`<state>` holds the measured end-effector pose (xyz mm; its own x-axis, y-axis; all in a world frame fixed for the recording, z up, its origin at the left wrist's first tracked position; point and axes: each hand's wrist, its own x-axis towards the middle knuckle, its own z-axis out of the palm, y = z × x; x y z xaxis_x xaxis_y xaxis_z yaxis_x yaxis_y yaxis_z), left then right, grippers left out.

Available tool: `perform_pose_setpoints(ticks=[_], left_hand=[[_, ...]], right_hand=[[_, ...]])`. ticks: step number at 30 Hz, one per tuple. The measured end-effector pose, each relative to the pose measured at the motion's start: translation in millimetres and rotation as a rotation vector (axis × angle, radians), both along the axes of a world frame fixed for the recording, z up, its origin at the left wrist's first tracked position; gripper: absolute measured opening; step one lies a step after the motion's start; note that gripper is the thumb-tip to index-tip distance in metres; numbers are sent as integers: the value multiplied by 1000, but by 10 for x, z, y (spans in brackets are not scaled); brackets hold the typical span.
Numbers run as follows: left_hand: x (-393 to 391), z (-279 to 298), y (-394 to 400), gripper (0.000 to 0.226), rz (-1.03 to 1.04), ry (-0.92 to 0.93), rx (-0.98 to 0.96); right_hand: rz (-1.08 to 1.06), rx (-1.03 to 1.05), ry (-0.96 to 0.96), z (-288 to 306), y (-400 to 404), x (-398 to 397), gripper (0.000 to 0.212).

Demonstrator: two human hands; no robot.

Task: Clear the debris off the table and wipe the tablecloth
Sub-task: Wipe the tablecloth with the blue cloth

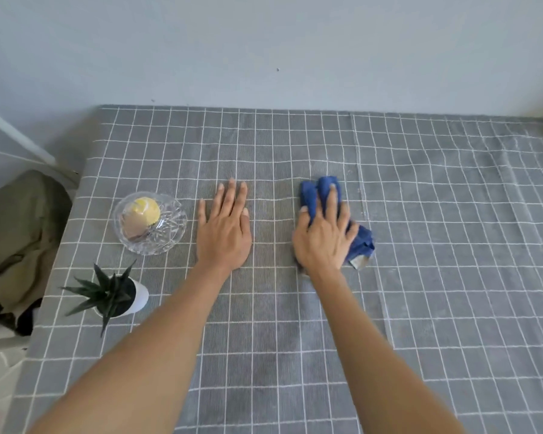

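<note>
A grey tablecloth (pixel 420 245) with a white grid covers the table. My right hand (pixel 325 236) presses a crumpled blue cloth (pixel 361 242) onto it near the middle, fingers curled over the cloth's far end. My left hand (pixel 224 228) lies flat on the tablecloth to the left of the cloth, fingers together and holding nothing. A darker damp-looking patch shows on the fabric between my forearms.
A cut-glass bowl (pixel 170 233) holding a yellow and a beige item sits left of my left hand. A small spiky plant in a white pot (pixel 140 297) stands in front of it. The wall runs along the table's far edge. Olive fabric lies beyond the left edge.
</note>
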<state>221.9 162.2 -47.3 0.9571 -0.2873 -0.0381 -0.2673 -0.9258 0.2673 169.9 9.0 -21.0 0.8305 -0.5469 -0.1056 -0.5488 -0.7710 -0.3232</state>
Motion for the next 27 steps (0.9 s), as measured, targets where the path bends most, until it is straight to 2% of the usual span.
perform_pose_setpoints(ticks=[3,5,11,15,22,27], left_hand=[[-19,12,2,54,-6,-8,-6],[-14,9,5,54,-10,-10,-13],[-3,-1,12,54,-10,7,-1],[-7,2,23,55,-3,0,18],[-26,41,1,56,-2,-4,14],[-14,39,7,53,-4,-16,-10]], right_hand=[[187,-27,-12,-33,274,-58,52],[193,-41,-8,-55,148,-52,53],[-67,-104,56,-53,-727,-147,52],[-209,-53,18,16,-772,-152,50],[117,28,-41,119,184,217,51],[223,-17,2,-99,203,252,58]])
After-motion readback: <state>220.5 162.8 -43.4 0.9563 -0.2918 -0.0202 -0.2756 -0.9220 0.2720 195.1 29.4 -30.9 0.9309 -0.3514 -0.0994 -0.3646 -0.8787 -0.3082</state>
